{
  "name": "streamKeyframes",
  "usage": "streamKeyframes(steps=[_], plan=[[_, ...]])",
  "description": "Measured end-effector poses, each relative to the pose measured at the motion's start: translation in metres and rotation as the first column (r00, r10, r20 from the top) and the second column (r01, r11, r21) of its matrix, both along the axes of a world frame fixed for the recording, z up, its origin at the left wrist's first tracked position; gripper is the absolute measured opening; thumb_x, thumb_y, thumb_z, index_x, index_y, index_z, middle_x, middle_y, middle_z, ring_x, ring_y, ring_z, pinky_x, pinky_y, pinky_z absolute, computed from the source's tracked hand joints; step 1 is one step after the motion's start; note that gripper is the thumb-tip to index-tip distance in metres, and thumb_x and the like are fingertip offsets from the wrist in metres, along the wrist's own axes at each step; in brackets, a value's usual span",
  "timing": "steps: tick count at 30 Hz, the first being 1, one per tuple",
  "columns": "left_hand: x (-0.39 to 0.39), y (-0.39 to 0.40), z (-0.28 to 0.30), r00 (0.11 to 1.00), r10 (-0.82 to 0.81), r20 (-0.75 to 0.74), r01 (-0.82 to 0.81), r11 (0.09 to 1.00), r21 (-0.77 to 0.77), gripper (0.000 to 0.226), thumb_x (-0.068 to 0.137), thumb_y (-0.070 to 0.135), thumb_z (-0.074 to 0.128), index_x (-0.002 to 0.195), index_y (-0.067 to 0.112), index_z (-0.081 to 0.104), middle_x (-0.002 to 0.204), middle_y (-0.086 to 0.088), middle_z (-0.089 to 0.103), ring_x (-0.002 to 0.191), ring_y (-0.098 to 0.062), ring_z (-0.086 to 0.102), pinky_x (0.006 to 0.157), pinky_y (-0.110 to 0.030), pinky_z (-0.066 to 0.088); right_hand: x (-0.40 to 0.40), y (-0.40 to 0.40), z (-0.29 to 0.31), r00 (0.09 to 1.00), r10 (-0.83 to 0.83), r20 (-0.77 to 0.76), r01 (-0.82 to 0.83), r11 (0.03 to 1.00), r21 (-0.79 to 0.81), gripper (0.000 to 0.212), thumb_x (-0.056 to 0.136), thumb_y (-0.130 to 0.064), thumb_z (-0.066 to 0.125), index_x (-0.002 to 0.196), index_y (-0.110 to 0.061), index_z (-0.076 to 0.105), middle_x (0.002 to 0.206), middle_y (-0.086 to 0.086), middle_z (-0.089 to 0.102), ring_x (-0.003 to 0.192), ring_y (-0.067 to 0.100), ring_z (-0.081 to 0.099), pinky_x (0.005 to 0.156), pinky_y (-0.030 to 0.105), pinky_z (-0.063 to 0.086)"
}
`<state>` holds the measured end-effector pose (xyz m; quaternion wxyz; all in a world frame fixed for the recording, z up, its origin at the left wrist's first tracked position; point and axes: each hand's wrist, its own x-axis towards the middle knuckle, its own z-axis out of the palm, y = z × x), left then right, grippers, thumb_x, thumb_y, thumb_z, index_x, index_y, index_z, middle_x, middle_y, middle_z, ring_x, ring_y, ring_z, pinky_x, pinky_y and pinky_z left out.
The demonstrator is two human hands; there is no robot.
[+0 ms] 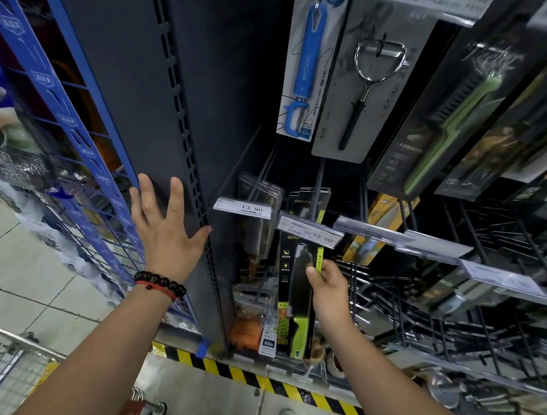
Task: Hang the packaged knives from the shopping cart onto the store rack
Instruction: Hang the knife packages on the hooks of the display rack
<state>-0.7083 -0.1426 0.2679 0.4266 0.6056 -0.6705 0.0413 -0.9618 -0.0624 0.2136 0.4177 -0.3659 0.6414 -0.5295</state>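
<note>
- Head view: right hand (328, 285) is pinching the right edge of 1 packaged knife (296, 302), which hangs low at the rack's (205, 160) left end, just under the 15.00 price tag (310, 232).
- Left hand (168, 227) is spread wide and empty, palm flat on the rack's dark side panel.
- My guess: the pack is a stiff flat card, light but bottom-heavy at the green handle, and glossy, so kinda slippery. Best gripped near the top hole.
- In the way: that price tag covers the peg tip, and another knife pack (310, 202) already hangs behind.
- Cart (5, 362) is by the bottom left corner.
</note>
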Motion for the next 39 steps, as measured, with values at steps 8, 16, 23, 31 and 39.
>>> streamKeyframes(steps=[8, 16, 23, 31, 39], plan=[[-0.002, -0.001, 0.001, 1.000, -0.002, -0.002, 0.002, 1.000, 0.009, 0.114, 0.069, 0.019, 0.085, 0.145, 0.043, 0.003, 0.155, -0.028, -0.001, 0.142, -0.048, -0.001, 0.114, -0.048, 0.001, 0.002, -0.003, -0.002, 0.999, -0.033, -0.015, 0.033, 0.999, -0.006, 0.012, 0.099, -0.012, 0.054, 0.096, -0.021, 0.062, 0.104, 0.019, 0.068, 0.091, 0.028, 0.062, 0.087, 0.040, 0.049], [-0.001, -0.002, 0.000, 1.000, -0.011, 0.005, 0.011, 1.000, -0.003, 0.114, 0.069, 0.018, 0.085, 0.146, 0.041, 0.003, 0.153, -0.031, -0.001, 0.140, -0.049, -0.001, 0.115, -0.036, -0.010, 0.007, 0.003, -0.005, 0.999, 0.038, -0.034, -0.039, 0.999, -0.038, 0.009, 0.098, -0.009, 0.053, 0.097, -0.013, 0.061, 0.099, 0.014, 0.066, 0.096, 0.026, 0.062, 0.087, 0.036, 0.048], [0.000, -0.004, -0.002, 1.000, -0.009, 0.020, 0.009, 1.000, -0.022, 0.116, 0.069, 0.020, 0.085, 0.147, 0.041, 0.002, 0.152, -0.032, 0.000, 0.140, -0.049, -0.001, 0.115, -0.036, -0.008, 0.007, 0.001, 0.010, 0.998, -0.016, 0.057, 0.023, 0.992, -0.128, 0.015, 0.098, -0.007, 0.053, 0.096, -0.018, 0.063, 0.091, -0.001, 0.067, 0.081, 0.003, 0.062, 0.075, 0.014, 0.049], [0.002, -0.006, -0.004, 1.000, -0.006, 0.022, 0.007, 0.999, -0.049, 0.115, 0.066, 0.020, 0.087, 0.145, 0.039, 0.005, 0.151, -0.019, -0.005, 0.139, -0.052, 0.001, 0.115, -0.027, -0.014, 0.008, -0.002, 0.001, 0.996, -0.056, 0.073, 0.063, 0.993, -0.101, 0.013, 0.098, -0.009, 0.054, 0.104, -0.012, 0.065, 0.102, 0.008, 0.070, 0.095, 0.016, 0.064, 0.086, 0.027, 0.049], [0.002, -0.006, -0.004, 1.000, -0.017, 0.011, 0.017, 0.999, -0.035, 0.114, 0.068, 0.019, 0.086, 0.145, 0.040, 0.004, 0.151, -0.018, -0.008, 0.140, -0.046, -0.003, 0.114, -0.027, -0.014, 0.006, -0.032, 0.001, 0.997, -0.079, -0.007, 0.078, 0.995, -0.060, 0.016, 0.099, -0.012, 0.053, 0.110, -0.011, 0.063, 0.104, 0.007, 0.068, 0.102, 0.019, 0.063, 0.095, 0.035, 0.047]])
